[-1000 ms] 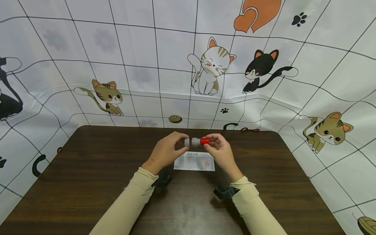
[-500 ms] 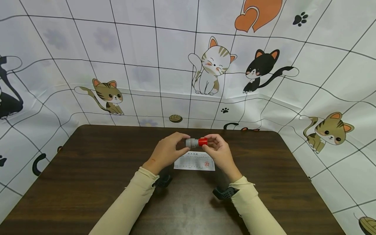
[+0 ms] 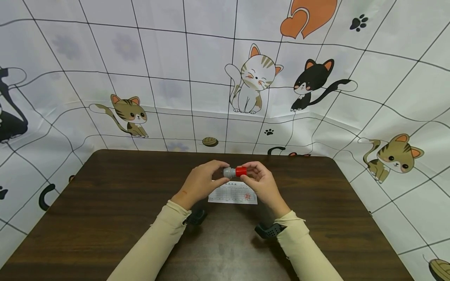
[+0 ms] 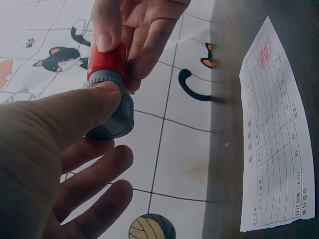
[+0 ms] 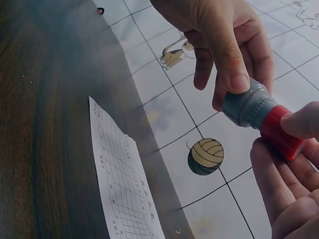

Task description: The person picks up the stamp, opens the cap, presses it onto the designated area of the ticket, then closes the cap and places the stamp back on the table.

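Note:
A small stamp with a red handle (image 3: 241, 171) and a grey body is held level above the table, between both hands. My left hand (image 3: 198, 181) pinches the grey cap (image 4: 118, 118) at its left end with thumb and fingertips. The other left fingers spread loosely below it in the left wrist view. With thumb and fingers, my right hand (image 3: 263, 182) grips the red handle (image 5: 280, 133). Cap and stamp body meet; the stamping face is hidden. Just below the hands, a printed paper slip (image 3: 230, 194) with a round red stamp mark (image 3: 247, 196) lies on the table.
The dark brown wooden table (image 3: 116, 218) reaches back to a white wall covering (image 3: 158, 50) printed with grid lines and cartoon cats. Black bands (image 3: 268, 231) sit around both wrists, over pale yellow sleeves (image 3: 154, 242).
One second ago the grey cap was apart from the stamp, in the left hand. The two came together, and the stamp has moved slightly left with the right hand.

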{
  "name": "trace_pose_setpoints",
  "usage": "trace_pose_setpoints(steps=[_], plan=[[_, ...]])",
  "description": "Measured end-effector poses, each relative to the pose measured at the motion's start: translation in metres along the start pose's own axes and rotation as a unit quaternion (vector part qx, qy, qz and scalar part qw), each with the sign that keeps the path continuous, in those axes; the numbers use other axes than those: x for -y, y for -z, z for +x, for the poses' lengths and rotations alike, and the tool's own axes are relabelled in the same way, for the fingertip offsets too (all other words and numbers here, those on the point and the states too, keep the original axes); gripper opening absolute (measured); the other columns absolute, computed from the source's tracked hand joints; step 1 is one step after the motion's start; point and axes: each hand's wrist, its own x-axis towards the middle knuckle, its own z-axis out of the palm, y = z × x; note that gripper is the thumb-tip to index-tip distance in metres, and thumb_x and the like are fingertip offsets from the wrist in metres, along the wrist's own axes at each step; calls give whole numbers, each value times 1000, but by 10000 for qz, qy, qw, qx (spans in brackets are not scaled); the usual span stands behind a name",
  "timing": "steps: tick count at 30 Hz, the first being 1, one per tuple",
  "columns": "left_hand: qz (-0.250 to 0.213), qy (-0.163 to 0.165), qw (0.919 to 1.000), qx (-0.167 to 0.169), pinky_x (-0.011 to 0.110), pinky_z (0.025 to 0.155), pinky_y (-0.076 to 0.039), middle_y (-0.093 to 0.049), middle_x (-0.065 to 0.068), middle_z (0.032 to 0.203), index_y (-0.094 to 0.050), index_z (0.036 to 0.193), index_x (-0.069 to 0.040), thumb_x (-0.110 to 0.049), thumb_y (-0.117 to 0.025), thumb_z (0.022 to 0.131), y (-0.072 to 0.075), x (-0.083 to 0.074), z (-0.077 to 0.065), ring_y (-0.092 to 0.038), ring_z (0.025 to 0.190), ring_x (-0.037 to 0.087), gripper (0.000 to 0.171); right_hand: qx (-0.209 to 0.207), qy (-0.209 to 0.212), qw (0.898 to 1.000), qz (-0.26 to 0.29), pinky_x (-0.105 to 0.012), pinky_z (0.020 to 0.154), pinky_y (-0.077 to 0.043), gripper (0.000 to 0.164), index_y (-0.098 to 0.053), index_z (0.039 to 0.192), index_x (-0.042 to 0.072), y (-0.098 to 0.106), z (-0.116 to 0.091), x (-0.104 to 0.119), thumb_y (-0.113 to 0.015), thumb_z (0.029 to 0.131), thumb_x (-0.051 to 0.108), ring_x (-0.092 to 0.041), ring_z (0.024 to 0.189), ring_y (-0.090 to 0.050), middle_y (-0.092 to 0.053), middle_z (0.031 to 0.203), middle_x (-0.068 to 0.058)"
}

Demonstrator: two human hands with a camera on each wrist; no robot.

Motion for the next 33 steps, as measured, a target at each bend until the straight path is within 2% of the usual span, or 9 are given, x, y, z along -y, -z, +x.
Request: trace_pose_setpoints(steps=[9, 14, 19, 23, 27, 33], plan=[[81, -237, 9995, -167, 40, 92, -59, -71, 2, 125, -69, 132, -13, -25, -81, 92, -1, 3, -1, -70, 104, 18, 44, 153, 4, 9998, -120, -22, 91, -56, 33, -60, 125, -8, 1, 0, 0, -71, 94, -5, -14, 103, -67, -66, 126, -28], [-12, -229, 9997, -101, 40, 91, -59, -69, 2, 125, -68, 133, -13, -26, -80, 93, -3, 4, -1, -70, 105, 22, 44, 72, 9, 9999, -152, -22, 91, -56, 34, -61, 125, -8, 3, -1, 2, -72, 94, -5, -15, 103, -67, -66, 125, -29], [-94, -121, 9999, -40, 42, 93, -59, -68, 3, 130, -66, 136, -14, -30, -79, 94, -5, 5, -1, -70, 110, 24, 47, 15, -28, 9998, -201, -22, 91, -56, 34, -61, 126, -8, 6, 0, 1, -72, 94, -4, -13, 102, -67, -67, 125, -29], [-121, 171, 9997, 126, 43, 97, -57, -66, 3, 134, -65, 138, -14, -33, -78, 95, -6, 10, -4, -68, 116, 23, 49, -146, -149, 9994, -266, -21, 90, -56, 35, -62, 127, -7, 11, 0, 2, -72, 94, -3, -11, 101, -68, -67, 126, -28], [53, 486, 9981, 377, 44, 101, -54, -66, 2, 135, -67, 137, -13, -34, -77, 95, -8, 19, -9, -65, 121, 22, 48, -367, -241, 9982, -399, -18, 89, -55, 36, -63, 127, -7, 19, -1, 0, -73, 93, -3, -9, 98, -67, -67, 124, -29], [353, 603, 9950, 720, 47, 107, -49, -66, 6, 134, -69, 133, -10, -34, -77, 95, -9, 32, -15, -61, 127, 27, 46, -519, -371, 9956, -689, -16, 89, -54, 37, -63, 128, -6, 33, -2, -6, -74, 94, 0, -8, 99, -65, -67, 125, -27]])
